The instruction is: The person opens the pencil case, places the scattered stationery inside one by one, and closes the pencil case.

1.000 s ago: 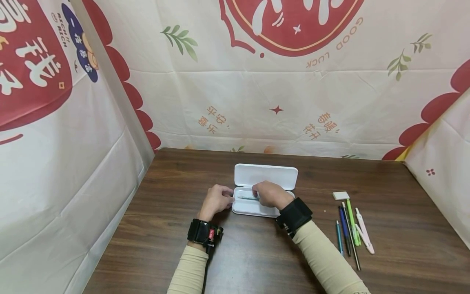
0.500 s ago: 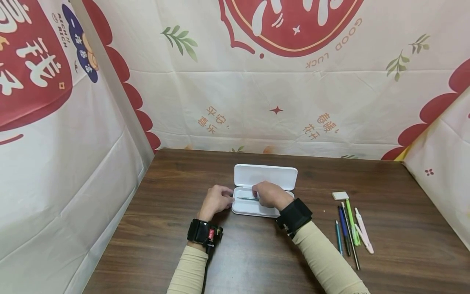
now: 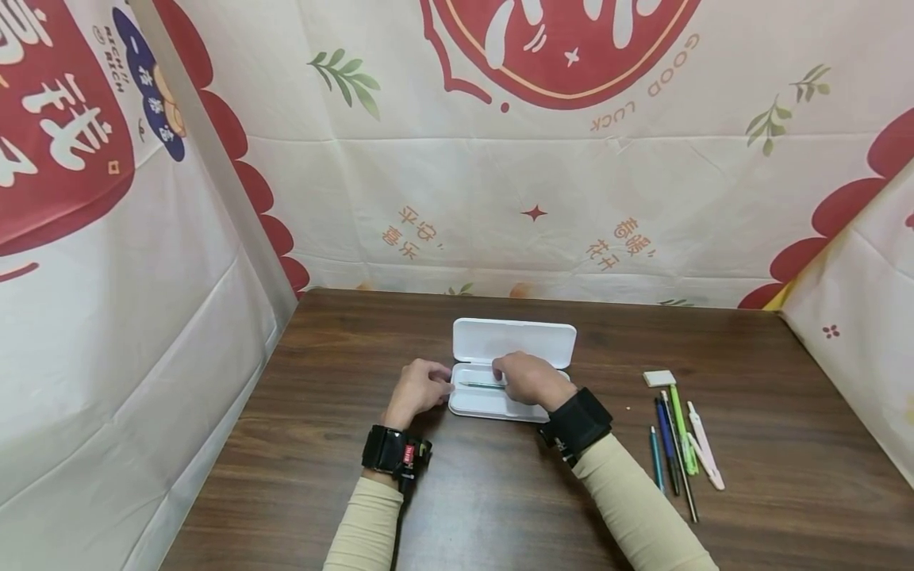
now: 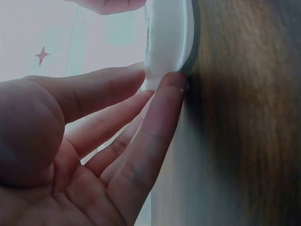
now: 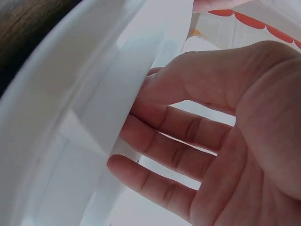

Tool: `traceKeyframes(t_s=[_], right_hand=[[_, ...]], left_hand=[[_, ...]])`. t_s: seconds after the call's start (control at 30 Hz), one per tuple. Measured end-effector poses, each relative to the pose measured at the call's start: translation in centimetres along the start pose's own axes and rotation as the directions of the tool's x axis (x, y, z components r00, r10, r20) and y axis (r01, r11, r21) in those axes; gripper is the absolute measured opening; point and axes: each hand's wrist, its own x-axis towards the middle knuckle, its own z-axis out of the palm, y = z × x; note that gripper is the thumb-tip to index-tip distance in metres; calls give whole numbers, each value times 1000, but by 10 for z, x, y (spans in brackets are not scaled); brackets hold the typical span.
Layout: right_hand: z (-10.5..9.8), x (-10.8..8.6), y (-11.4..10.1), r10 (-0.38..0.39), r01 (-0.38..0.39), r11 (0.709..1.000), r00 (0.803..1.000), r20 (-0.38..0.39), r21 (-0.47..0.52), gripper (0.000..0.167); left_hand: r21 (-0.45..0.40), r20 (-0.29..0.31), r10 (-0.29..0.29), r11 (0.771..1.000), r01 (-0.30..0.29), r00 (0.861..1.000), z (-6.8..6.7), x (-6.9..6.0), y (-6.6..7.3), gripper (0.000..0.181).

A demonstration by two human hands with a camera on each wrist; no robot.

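Observation:
An opened white pencil case lies on the brown table with its lid raised at the back. Inside it a slim teal pen lies lengthwise, its pointed end to the left. My right hand reaches into the case and pinches the pen's right part; in the right wrist view the thumb and index fingertips meet behind a white inner wall, which hides the pen there. At the case's left end, my left hand holds it, thumb at the upper rim and a finger low on the side.
To the right lie a white eraser, a green pen, blue pens, a long dark pencil and a pale pink hinged tool. Printed cloth hangs behind and at both sides of the table.
My right hand has shifted very slightly to the right within the case. The left hand keeps its place at the case's end, and the head view has turned a little.

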Motion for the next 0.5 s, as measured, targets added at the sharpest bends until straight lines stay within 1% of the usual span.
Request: traceKeyframes(t_s=[0.27, 0.5], right_hand=[[-4, -6, 1, -18, 18, 1000, 999, -37, -22, 20], [-6, -8, 3, -22, 21, 1000, 998, -58, -21, 19]], left_hand=[[-2, -5, -2, 1000, 2, 1000, 1, 0, -1, 25], [-13, -5, -11, 1000, 11, 1000, 1, 0, 0, 23]])
